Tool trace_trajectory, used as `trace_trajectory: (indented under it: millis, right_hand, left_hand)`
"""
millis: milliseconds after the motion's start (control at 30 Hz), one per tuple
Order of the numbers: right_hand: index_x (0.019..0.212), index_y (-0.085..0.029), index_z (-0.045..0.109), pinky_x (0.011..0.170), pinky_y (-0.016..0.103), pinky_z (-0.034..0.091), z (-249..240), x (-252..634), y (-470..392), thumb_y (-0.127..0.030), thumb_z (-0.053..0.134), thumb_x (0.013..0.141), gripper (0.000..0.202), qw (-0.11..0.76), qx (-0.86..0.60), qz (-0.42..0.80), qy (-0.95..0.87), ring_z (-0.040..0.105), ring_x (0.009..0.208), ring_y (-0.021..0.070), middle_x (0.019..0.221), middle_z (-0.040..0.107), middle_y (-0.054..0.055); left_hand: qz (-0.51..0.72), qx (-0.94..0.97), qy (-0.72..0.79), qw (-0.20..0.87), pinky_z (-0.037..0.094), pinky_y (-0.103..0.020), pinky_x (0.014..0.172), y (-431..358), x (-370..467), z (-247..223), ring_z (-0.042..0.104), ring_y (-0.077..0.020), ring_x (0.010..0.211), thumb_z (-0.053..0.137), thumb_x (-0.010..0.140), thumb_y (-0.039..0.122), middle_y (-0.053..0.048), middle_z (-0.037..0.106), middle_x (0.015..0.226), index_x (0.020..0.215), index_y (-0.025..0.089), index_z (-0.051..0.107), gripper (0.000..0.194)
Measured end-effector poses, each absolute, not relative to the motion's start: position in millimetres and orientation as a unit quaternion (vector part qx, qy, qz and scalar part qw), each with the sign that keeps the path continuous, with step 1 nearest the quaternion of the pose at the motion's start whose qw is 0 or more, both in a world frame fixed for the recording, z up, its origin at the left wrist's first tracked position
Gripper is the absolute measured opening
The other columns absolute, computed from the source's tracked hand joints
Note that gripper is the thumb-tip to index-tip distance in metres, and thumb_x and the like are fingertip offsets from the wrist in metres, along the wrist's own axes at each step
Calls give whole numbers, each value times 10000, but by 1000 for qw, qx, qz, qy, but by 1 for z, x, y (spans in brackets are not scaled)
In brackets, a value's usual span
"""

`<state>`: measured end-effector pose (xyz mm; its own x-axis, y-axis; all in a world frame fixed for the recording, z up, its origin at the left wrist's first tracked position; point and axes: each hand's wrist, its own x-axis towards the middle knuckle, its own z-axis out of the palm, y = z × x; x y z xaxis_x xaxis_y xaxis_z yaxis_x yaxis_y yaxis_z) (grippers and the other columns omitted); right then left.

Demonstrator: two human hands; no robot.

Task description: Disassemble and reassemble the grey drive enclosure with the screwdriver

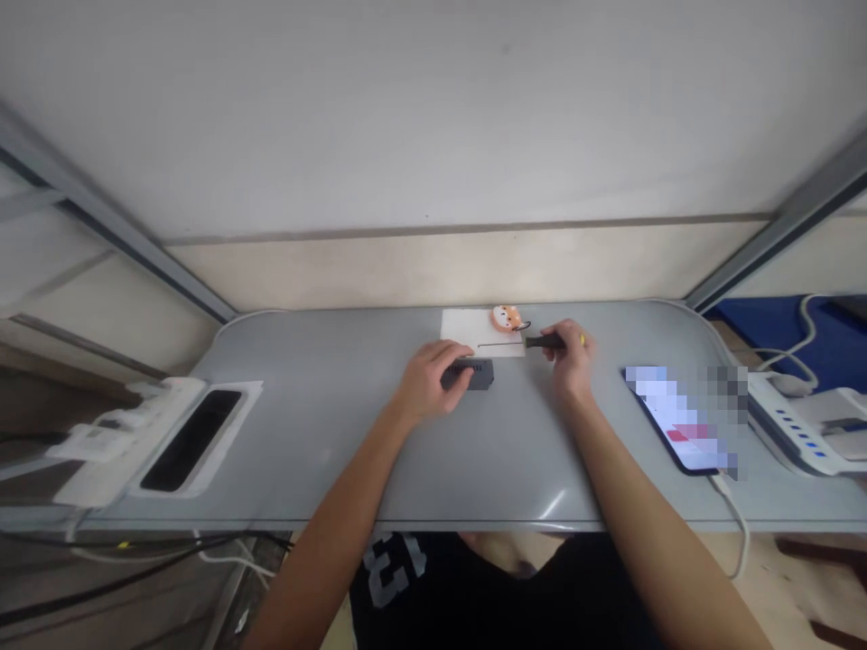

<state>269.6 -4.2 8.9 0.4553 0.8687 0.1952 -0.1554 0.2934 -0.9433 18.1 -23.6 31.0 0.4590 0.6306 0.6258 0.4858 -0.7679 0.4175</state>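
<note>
My left hand (432,377) is closed around a small dark grey box (482,374) with slots along its top. The box rests on the grey table in front of a white sheet of paper (464,325). In my right hand (573,359) is a screwdriver (545,341) with a black handle, gripped by the fingers. Its thin metal shaft points left, and the tip is over the paper, a little above and apart from the box. An orange and white animal-faced keychain (507,318) with a dark ring lies on the paper's right part.
A dark phone (193,440) lies on a white sheet at the left, beside a white power strip (125,442) with plugs. At the right are a lit phone (677,420) on a charging cable (735,515) and another white power strip (792,429). A wall stands behind the table.
</note>
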Motion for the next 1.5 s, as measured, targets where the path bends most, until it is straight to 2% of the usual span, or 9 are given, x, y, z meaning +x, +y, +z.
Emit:
trace_trajectory:
  millis: [233,533,1100,1500]
  right_hand:
    - [632,-222,535,368,246,285,11,281,3,-396,601,743,216,759,-419,394,-304,436,475,111,624,522,-13]
    - [604,-203,588,384,228,287,11,273,0,-366,634,720,205,740,-421,441,-284,421,481,91,610,545,-4]
    - [543,-187,615,394,234,254,16,271,-2,-378,623,699,247,727,-452,427,-291,411,458,83,557,558,8]
    - [631,-203,565,407,245,276,9,279,5,-370,624,721,199,757,-446,418,-230,435,474,89,600,564,-16]
  left_hand:
    - [381,865,327,7,506,-406,838,-24,27,28,712,-243,925,647,925,281,-78,769,1064,1191,212,619,277]
    - [373,869,324,-17,509,-401,844,-25,29,27,720,-237,941,650,929,269,-69,777,1085,1251,210,626,328]
    - [368,874,316,-21,510,-372,826,-24,29,27,697,-208,902,648,947,256,-51,762,1004,1115,219,686,176]
    - [308,893,322,-63,477,-357,762,-25,28,31,665,-201,855,598,969,258,-58,721,954,1096,208,697,169]
